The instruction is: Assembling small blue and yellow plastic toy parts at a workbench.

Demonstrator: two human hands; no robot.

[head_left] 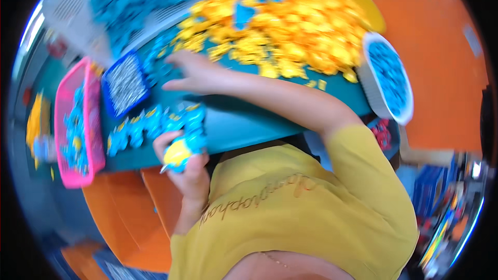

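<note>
My left hand (191, 179) grips a blue and yellow plastic piece (178, 153) near the table's front edge. Its exact kind is too blurred to make out. Stretched across the table, my right hand (197, 75) has thumb and fingers apart with nothing visible between them. Its fingertips are close to scattered small blue parts (151, 65). A row of blue pieces with yellow bits (137, 129) lies on the green tabletop (238, 116), left of and beyond my left hand.
A large heap of yellow parts (306, 26) covers the far side. At left stand a pink basket (93, 140), a blue tray of small silvery pieces (125, 85) and a white crate of blue parts (57, 10). At right is a white tub (369, 80) of blue parts.
</note>
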